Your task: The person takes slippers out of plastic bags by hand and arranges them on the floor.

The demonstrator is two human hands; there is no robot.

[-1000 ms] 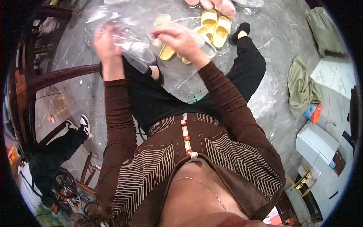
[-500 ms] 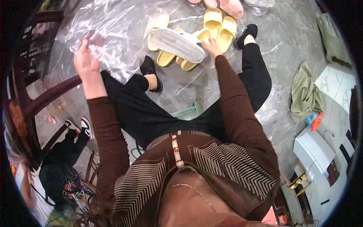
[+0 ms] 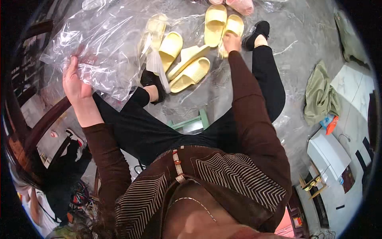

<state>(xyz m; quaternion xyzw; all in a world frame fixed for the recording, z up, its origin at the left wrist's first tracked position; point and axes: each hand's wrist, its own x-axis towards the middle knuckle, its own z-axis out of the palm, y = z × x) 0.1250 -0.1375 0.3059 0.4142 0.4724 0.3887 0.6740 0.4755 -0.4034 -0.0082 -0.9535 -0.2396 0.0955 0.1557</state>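
Near the top centre, my right hand (image 3: 232,42) grips the lower end of a yellow slipper (image 3: 234,26), its fingers closed round it. Another yellow slipper (image 3: 215,26) lies just left of that one. On the left, my left hand (image 3: 77,85) holds a clear plastic bag (image 3: 113,51) that spreads over the floor; its fingers are partly behind the film. Several more yellow slippers (image 3: 190,75) lie between my feet, some tilted against each other. A pale slipper with a grey sole (image 3: 156,65) stands on its side beside my left shoe (image 3: 153,85).
Pink slippers (image 3: 240,6) lie at the top edge. A green stool (image 3: 203,118) shows between my legs. Dark wooden furniture (image 3: 43,115) stands at the left, close to my left arm. Olive cloth (image 3: 320,95) and a white box (image 3: 328,153) are at the right.
The grey-soled slipper has gone from the middle, sole up, to its side by my left shoe. My right hand has moved from it to the right-hand yellow slipper. My left hand has shifted left.
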